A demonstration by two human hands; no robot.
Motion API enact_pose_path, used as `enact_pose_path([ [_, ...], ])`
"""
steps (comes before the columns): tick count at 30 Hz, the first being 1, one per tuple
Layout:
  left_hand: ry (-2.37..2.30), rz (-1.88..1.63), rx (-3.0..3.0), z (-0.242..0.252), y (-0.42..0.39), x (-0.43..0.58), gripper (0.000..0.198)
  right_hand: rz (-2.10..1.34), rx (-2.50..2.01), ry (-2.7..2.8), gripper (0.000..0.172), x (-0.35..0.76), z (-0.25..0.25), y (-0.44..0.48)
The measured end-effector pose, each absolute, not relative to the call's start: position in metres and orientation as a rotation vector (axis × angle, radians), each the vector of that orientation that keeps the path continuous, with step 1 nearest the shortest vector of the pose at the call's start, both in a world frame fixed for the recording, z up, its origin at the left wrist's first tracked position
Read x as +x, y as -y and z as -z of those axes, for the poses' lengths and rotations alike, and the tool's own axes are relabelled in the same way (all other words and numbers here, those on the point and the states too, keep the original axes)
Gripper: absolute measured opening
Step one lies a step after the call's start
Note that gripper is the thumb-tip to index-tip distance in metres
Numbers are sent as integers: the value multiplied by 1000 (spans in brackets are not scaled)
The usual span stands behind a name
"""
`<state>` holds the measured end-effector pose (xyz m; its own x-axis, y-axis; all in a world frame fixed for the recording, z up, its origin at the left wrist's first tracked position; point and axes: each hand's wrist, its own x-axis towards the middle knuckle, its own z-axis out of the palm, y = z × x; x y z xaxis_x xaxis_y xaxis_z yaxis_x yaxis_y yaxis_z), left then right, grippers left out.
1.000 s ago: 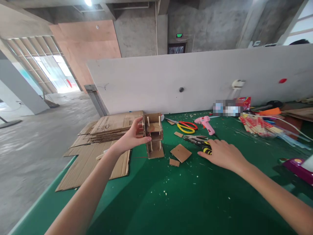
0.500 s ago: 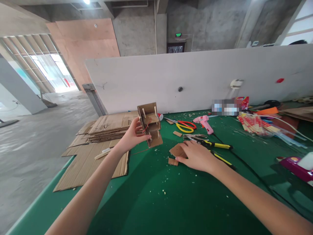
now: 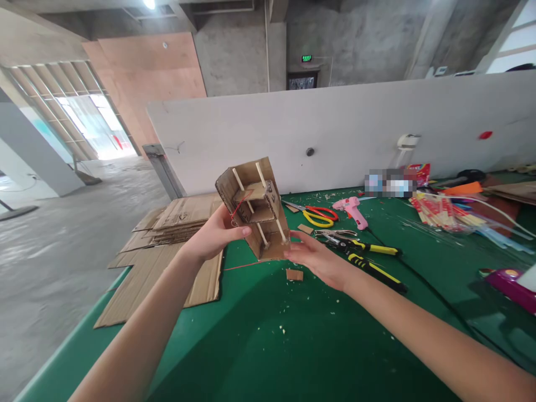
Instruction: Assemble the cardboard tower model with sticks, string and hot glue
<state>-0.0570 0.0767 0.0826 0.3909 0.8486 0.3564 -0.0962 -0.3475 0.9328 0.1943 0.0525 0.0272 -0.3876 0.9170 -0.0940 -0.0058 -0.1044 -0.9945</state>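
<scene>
A small cardboard box model (image 3: 260, 209) with stacked compartments and pale wooden sticks standing inside is held tilted above the table. My left hand (image 3: 215, 231) is closed around its left side, the thumb across the front edge. A thin red wire (image 3: 239, 211) runs along that side and trails down to the table. My right hand (image 3: 314, 258) grips the model's lower right corner; its fingertips are partly hidden behind the edge. Whether a loose cardboard piece is also in that hand cannot be made out. Below lies a small cardboard scrap (image 3: 295, 274) on the green table.
Stacked cardboard sheets (image 3: 167, 257) lie on the left. Scissors (image 3: 318, 216), a pink glue gun (image 3: 352, 211) and yellow-black wire strippers (image 3: 368, 262) are behind and right of my right hand. Farther right are bundled sticks (image 3: 439, 212) and a purple object (image 3: 508, 289). A white partition (image 3: 251, 134) stands behind.
My left hand has brought the model nearer and turned it. My right hand has moved left and up from the table to the model; the larger loose cardboard piece no longer shows on the table.
</scene>
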Motion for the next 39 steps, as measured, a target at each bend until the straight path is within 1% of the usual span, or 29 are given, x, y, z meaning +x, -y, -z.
enact_pose_path([
  [3,-630,-1186,1646,-92,-72,-57,63,-1774,-746,1287,45,188,-34,-47],
  [5,-600,-1210,1651,-95,-70,-59,60,-1826,-679,1279,37,189,-38,-41],
  [9,-621,-1265,1653,-100,-69,-68,63,-1772,-799,1442,34,200,-46,-32],
  [12,-666,-1252,1672,-103,-69,-79,70,-1537,-916,1468,33,212,-53,-33],
  [14,-676,-1172,1700,-103,-69,-88,72,-1375,-990,1376,33,220,-58,-38],
  [17,-671,-934,1749,-101,-70,-97,71,-1206,-1038,1285,33,229,-68,-49],
  [20,-656,-699,1773,-98,-72,-98,70,-1061,-1013,1296,31,234,-81,-58],
  [22,-634,-617,1793,-98,-73,-95,73,-1048,-956,1304,28,234,-93,-62],
  [25,-576,-562,1813,-98,-72,-89,75,-1145,-873,1273,20,230,-114,-67],
  [28,-531,-545,1775,-96,-70,-82,82,-1117,-846,1254,11,220,-139,-75],
  [30,-535,-529,1737,-92,-69,-78,90,-1067,-809,1283,11,214,-155,-83],
  [32,-552,-506,1716,-87,-70,-75,95,-1014,-769,1342,15,207,-170,-93],
  [35,-570,-472,1701,-80,-72,-70,93,-837,-742,1466,17,197,-190,-105],
  [39,-612,-489,1718,-78,-72,-63,85,-551,-683,1634,15,183,-222,-101],
])
